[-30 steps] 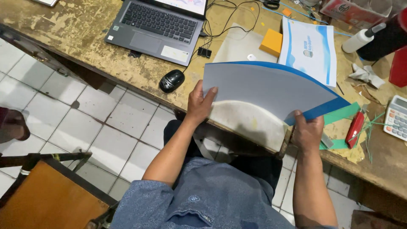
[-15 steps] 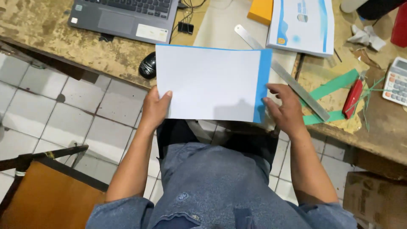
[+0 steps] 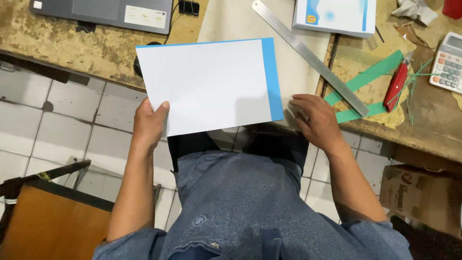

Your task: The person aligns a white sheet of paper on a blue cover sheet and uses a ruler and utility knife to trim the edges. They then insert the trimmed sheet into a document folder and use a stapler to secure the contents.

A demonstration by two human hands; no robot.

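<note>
White sheet [image 3: 207,86], blue right edge, left hand [image 3: 149,125] pinching its corner; right hand [image 3: 315,120] probably gripping nothing

One camera sits on my head and looks steeply down past my lap, close over my left hand [image 3: 150,124] and right hand [image 3: 316,120]. It faces the table [image 3: 86,53] edge just beyond my hands, with tiled floor [image 3: 53,130] below my left hand.
</note>
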